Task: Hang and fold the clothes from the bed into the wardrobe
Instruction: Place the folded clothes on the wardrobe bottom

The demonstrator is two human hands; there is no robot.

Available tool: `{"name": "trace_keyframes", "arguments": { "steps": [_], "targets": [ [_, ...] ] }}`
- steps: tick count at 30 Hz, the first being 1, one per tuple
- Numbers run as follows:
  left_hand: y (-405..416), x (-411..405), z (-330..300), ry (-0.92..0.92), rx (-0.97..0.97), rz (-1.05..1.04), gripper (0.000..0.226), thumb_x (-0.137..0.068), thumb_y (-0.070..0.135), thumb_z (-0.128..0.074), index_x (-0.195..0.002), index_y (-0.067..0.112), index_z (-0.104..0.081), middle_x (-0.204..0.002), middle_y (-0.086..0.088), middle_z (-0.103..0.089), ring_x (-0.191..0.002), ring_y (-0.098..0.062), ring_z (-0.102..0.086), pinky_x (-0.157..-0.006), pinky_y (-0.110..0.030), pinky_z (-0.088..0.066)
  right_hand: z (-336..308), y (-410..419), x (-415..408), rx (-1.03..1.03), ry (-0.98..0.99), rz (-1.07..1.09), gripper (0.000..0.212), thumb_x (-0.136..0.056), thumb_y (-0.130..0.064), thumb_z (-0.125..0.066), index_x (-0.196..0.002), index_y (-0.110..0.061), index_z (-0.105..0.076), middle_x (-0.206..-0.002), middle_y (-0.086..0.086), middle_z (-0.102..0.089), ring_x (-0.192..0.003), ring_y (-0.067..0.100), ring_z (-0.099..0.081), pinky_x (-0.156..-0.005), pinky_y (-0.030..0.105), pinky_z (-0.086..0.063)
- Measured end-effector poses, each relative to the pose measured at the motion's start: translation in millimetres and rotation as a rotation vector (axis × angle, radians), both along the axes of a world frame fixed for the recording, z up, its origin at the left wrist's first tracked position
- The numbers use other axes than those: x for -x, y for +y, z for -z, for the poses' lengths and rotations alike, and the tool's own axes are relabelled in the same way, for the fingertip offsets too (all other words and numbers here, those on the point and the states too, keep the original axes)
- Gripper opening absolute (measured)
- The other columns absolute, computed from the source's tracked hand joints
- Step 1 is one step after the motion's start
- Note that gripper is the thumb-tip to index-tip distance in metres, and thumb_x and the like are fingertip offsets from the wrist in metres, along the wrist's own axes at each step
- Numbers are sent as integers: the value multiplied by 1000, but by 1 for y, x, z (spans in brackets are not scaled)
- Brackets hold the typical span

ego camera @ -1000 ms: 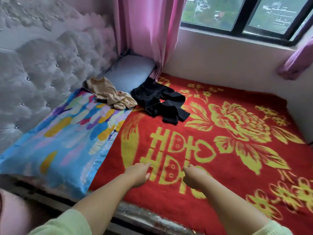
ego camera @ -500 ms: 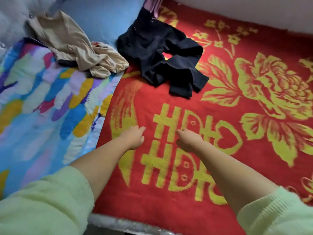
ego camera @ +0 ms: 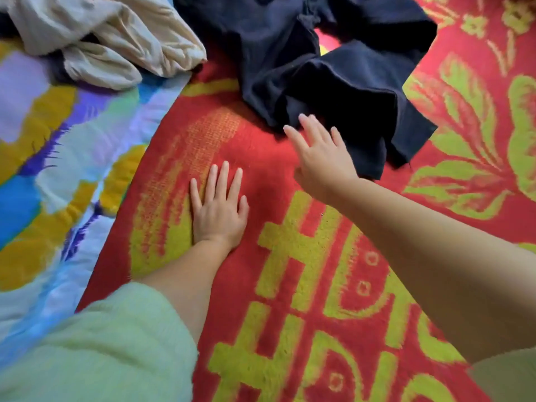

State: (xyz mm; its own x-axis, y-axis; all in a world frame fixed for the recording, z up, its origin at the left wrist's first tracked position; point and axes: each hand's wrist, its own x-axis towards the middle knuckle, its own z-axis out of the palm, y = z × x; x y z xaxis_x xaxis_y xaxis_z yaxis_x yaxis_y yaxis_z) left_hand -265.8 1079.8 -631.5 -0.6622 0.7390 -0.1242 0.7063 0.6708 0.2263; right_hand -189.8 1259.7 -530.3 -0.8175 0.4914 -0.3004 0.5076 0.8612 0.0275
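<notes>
The left hand [ego camera: 219, 208] lies flat on the red blanket [ego camera: 261, 175], palm down, fingers straight and slightly spread, pointing toward twelve o'clock. It holds nothing. Its forearm runs back toward seven o'clock into a pale green sleeve [ego camera: 95, 346].

The right hand [ego camera: 320, 158] reaches toward eleven o'clock, fingers straight and fanned apart, thumb out to the left. Its fingertips [ego camera: 303, 117] overlap the near edge of the dark trousers [ego camera: 324, 62]; whether they actually touch the cloth or hover just above it cannot be told, as the hand is a little blurred. It grips nothing. The bare forearm stretches away toward four o'clock, with a bit of green cuff at the lower right corner.

The dark trousers lie crumpled on the blanket at twelve to one o'clock, one folded leg reaching down toward the right hand. A beige garment [ego camera: 116, 39] lies bunched at ten to eleven o'clock, just beside the trousers, resting partly on a colourful quilt [ego camera: 58, 158] with blue, yellow and purple patches that covers the left side. The red blanket carries yellow-green characters at five to six o'clock and flower patterns at two to three o'clock.
</notes>
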Motion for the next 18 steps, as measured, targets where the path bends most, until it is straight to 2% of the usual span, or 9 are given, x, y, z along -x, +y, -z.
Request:
{"name": "trace_keyframes", "arguments": {
  "steps": [3,7,8,10,12,14,18],
  "targets": [
    [4,1,15,57,-56,19,59,-87,36,-32,-145,24,-36,-155,-4,-28,-143,-22,-22,-113,-51,-6,23,30,33,-125,-59,-63,84,-90,-19,-52,-151,-27,5,-159,8,11,-147,26,10,-115,53,-3],
    [5,-3,17,96,-34,16,59,-87,35,-33,-144,23,-36,-154,-5,-30,-141,-23,-23,-113,-54,-13,44,34,76,-48,-157,60,82,-94,-19,-51,-151,-32,7,-159,12,8,-144,40,-6,-113,53,-18],
    [6,-1,16,100,-23,16,59,-87,35,-33,-144,23,-36,-154,-5,-30,-141,-23,-24,-112,-54,-14,43,35,85,-29,-169,76,77,-94,-17,-49,-151,-32,1,-159,14,2,-143,41,-13,-111,50,-23],
    [6,3,17,118,-19,21,58,-87,35,-33,-144,22,-35,-153,-6,-31,-141,-23,-24,-112,-54,-14,38,38,94,12,-120,101,66,-92,-9,-48,-149,-28,-21,-153,15,-24,-134,40,-34,-100,43,-36],
    [5,5,17,124,-24,24,58,-87,35,-33,-144,22,-35,-153,-6,-31,-141,-24,-25,-112,-54,-13,28,44,94,42,-34,78,52,-88,-3,-45,-137,-22,-45,-133,12,-49,-117,36,-52,-84,36,-43],
    [4,5,18,143,-27,20,58,-88,35,-32,-144,22,-35,-153,-6,-32,-140,-24,-25,-112,-54,-14,19,45,85,48,-18,51,43,-86,0,-43,-123,-17,-57,-117,11,-60,-106,34,-58,-74,33,-40],
    [9,9,16,136,-46,32,57,-87,34,-31,-142,22,-40,-152,-6,-33,-140,-25,-27,-112,-54,-13,3,31,51,2,-11,11,31,-86,-2,-44,-109,-14,-61,-105,11,-65,-97,33,-61,-65,29,-35]
  ]
}}
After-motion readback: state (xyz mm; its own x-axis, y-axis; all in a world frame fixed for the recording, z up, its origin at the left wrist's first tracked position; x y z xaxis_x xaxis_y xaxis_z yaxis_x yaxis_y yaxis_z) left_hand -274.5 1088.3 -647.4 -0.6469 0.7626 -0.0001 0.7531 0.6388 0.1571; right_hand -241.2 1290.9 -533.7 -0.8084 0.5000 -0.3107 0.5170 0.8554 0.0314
